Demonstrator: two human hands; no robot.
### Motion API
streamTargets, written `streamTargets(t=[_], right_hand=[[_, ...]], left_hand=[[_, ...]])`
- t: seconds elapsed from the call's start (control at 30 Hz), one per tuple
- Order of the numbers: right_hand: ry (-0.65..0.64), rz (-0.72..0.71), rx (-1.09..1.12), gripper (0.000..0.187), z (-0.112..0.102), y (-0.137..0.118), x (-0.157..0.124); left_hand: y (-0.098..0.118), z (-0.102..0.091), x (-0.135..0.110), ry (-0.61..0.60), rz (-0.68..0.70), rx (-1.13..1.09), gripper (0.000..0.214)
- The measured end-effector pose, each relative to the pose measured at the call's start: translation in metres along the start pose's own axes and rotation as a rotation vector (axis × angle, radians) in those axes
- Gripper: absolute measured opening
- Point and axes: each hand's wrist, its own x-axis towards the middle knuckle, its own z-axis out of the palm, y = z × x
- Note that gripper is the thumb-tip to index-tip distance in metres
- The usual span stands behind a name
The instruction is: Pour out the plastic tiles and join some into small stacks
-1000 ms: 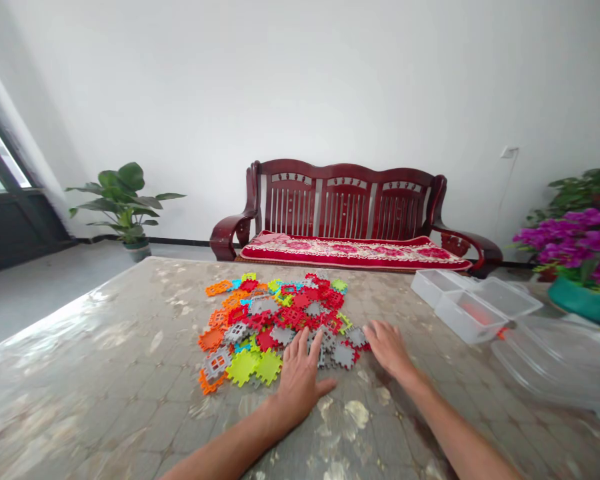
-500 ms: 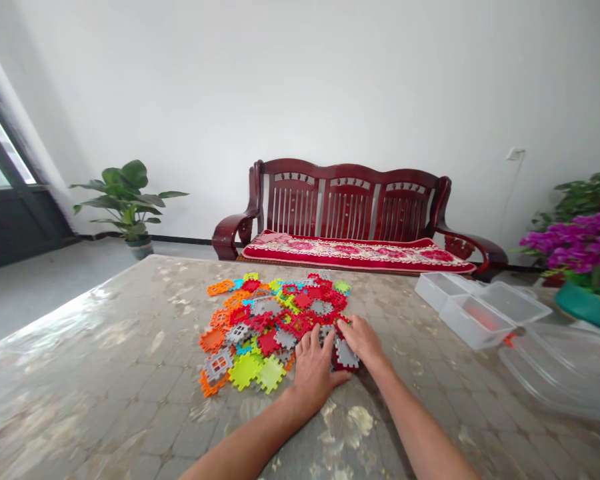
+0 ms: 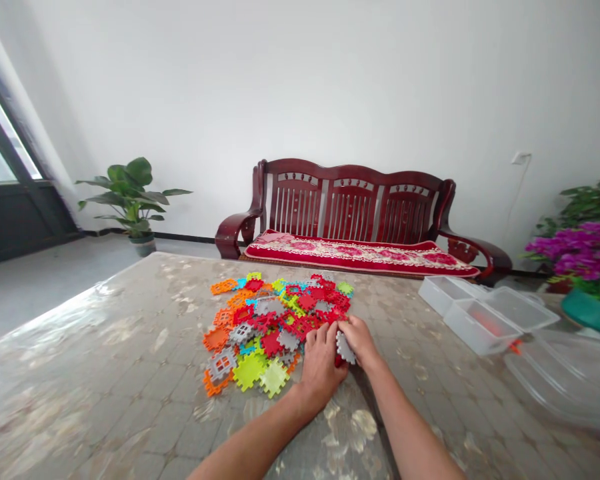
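A heap of flat interlocking plastic tiles in red, grey, orange, lime and blue lies on the glossy patterned table. My left hand rests on the near right edge of the heap with its fingers curled over tiles. My right hand is pressed against it from the right, fingers wrapped round a grey tile that stands tilted up between the two hands. A red tile shows just under that grey one.
Clear plastic boxes and a clear lid sit at the table's right. A teal pot of purple flowers stands at the far right. Beyond the table are a dark red wooden bench and a potted green plant.
Both hands have come together at the heap's near right edge. My right hand slid left and closed round a grey tile, which now tilts up off the table.
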Motion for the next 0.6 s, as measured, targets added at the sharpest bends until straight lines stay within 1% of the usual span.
streamTargets(t=[0.07, 0.1, 0.17, 0.23, 0.33, 0.43, 0.5, 0.6], right_hand=[[0.004, 0.055, 0.223, 0.02, 0.002, -0.001, -0.001], [0.011, 0.075, 0.278, 0.021, 0.002, -0.003, -0.002], [-0.001, 0.064, 0.303, 0.023, 0.002, -0.011, -0.002], [-0.029, 0.036, 0.35, 0.023, 0.003, -0.026, -0.001], [-0.08, -0.019, 0.39, 0.021, 0.008, -0.051, 0.007], [-0.094, -0.077, 0.305, 0.018, 0.023, -0.072, 0.02], [-0.106, -0.109, 0.23, 0.017, 0.04, -0.082, 0.029], [-0.166, -0.136, 0.187, 0.014, 0.067, -0.093, 0.038]], left_hand=[[-0.004, 0.002, 0.003, 0.017, 0.028, -0.034, 0.075], [-0.006, 0.002, 0.005, 0.027, 0.034, -0.052, 0.073], [-0.009, -0.001, 0.01, 0.056, 0.036, -0.086, 0.072], [-0.012, -0.009, 0.014, 0.106, 0.044, -0.11, 0.07], [-0.016, -0.03, 0.021, 0.186, 0.053, -0.112, 0.064], [-0.028, -0.058, 0.029, 0.223, 0.057, -0.083, 0.064], [-0.042, -0.074, 0.034, 0.238, 0.052, -0.053, 0.064], [-0.072, -0.093, 0.04, 0.262, -0.009, -0.005, 0.069]])
